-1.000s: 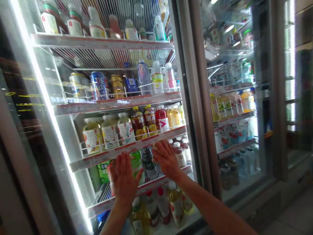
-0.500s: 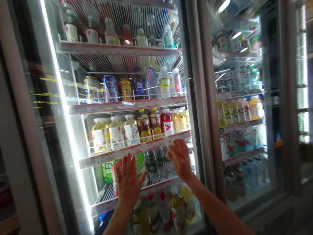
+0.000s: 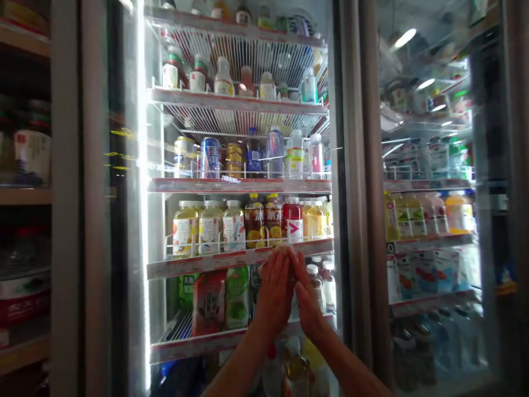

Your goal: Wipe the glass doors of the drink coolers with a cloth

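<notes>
My left hand [image 3: 273, 295] lies flat with its fingers stretched up, in front of the lit drinks fridge. Close against it is my right hand [image 3: 308, 306], its fingertips touching or overlapping the left ones. A pale crumpled cloth [image 3: 281, 250] shows only as a small bit at the fingertips; the hands hide most of it. Both hands are at the glass door, over the shelf edge [image 3: 219, 261] below the row of juice and tea bottles. Behind the glass, a red pouch [image 3: 209, 303] and a green pouch [image 3: 237, 298] stand left of my hands.
The metal door frame [image 3: 363, 193] rises on the right, with a second glass-fronted fridge holding drinks beyond it. A bright light strip [image 3: 143, 209] runs down the left side. At far left, bottles [image 3: 31, 146] stand on a shelf. Cans [image 3: 210, 157] and bottles fill the upper shelves.
My left hand has moved right, from the pouches to beside my right hand. The hands were apart and now meet. The camera view has turned, so the fridge appears more upright.
</notes>
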### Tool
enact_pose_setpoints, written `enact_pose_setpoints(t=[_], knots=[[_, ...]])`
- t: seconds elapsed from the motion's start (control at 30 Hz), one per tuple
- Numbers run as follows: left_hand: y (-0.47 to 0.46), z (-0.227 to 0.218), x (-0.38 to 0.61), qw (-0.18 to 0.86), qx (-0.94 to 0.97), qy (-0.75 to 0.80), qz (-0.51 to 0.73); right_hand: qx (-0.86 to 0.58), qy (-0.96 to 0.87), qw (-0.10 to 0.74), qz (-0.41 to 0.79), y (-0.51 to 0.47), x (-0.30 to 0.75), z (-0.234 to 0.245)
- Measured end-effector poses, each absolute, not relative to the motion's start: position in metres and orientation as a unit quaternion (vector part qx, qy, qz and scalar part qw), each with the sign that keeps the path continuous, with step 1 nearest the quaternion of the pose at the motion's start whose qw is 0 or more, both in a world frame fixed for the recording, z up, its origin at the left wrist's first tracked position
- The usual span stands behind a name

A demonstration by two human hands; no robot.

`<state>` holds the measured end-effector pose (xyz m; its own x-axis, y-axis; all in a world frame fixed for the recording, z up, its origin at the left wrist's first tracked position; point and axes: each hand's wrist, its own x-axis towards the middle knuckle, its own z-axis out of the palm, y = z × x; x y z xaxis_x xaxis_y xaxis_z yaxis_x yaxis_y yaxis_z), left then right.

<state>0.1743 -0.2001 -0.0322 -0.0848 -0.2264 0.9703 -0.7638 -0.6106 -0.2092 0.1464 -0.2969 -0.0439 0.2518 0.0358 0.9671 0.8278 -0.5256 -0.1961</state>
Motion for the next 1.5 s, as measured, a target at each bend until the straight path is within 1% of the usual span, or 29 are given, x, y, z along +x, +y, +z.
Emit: enact_pose_setpoints(t=[0.07,0.13,0.2,0.27,0.33,0.4,0.5,0.57,0.73,0.8,0.87,0.93,1.0,1.07,1.13,1.23,1.33,1.43,1.5], knots=[[-0.218,-0.021,0.177,0.197,0.639,-0.339,0.661,-0.686,-0.309,0.393,-0.528,-0.307,0.146,-0.039],[-0.226,-0.011,0.181,0.174,0.639,-0.312,0.681,-0.68,-0.285,0.373,-0.563,-0.318,0.149,-0.029],[-0.219,-0.005,0.186,0.145,0.639,-0.305,0.692,-0.667,-0.236,0.309,-0.635,-0.33,0.153,-0.014],[-0.189,-0.004,0.192,0.125,0.64,-0.293,0.699,-0.652,-0.182,0.209,-0.706,-0.343,0.158,0.0],[-0.14,-0.006,0.199,0.126,0.646,-0.25,0.71,-0.65,-0.137,0.113,-0.739,-0.356,0.165,0.008],[-0.084,-0.006,0.207,0.151,0.658,-0.192,0.712,-0.669,-0.105,0.047,-0.735,-0.365,0.173,0.008],[-0.035,0.003,0.214,0.26,0.627,-0.049,0.733,-0.69,-0.082,-0.003,-0.72,-0.371,0.181,-0.001],[-0.047,0.012,0.214,0.27,0.605,-0.039,0.748,-0.69,-0.071,-0.013,-0.72,-0.37,0.184,-0.006],[-0.158,0.022,0.203,0.149,0.649,-0.206,0.717,-0.689,-0.071,-0.022,-0.721,-0.371,0.183,-0.006],[-0.172,0.02,0.2,0.117,0.649,-0.247,0.71,-0.686,-0.074,-0.025,-0.723,-0.372,0.182,-0.005],[-0.149,0.016,0.202,0.107,0.656,-0.242,0.707,-0.684,-0.078,-0.025,-0.725,-0.373,0.182,-0.005],[-0.103,0.013,0.207,0.128,0.664,-0.192,0.711,-0.684,-0.079,-0.021,-0.725,-0.373,0.182,-0.005],[-0.059,0.016,0.213,0.19,0.651,-0.104,0.728,-0.685,-0.076,-0.017,-0.724,-0.371,0.183,-0.006],[-0.041,0.022,0.215,0.238,0.627,-0.04,0.74,-0.684,-0.072,-0.014,-0.725,-0.37,0.184,-0.007],[-0.058,0.026,0.212,0.227,0.622,-0.056,0.747,-0.681,-0.069,-0.014,-0.729,-0.369,0.185,-0.007],[-0.118,0.025,0.203,0.107,0.648,-0.209,0.724,-0.676,-0.069,-0.02,-0.733,-0.371,0.186,-0.007],[-0.138,0.015,0.199,0.061,0.661,-0.277,0.695,-0.679,-0.075,-0.027,-0.73,-0.375,0.184,-0.007],[-0.086,0.005,0.207,0.09,0.672,-0.224,0.7,-0.685,-0.078,-0.025,-0.724,-0.375,0.183,-0.007],[-0.039,0.003,0.214,0.166,0.665,-0.115,0.719,-0.686,-0.073,-0.02,-0.724,-0.374,0.183,-0.007]])
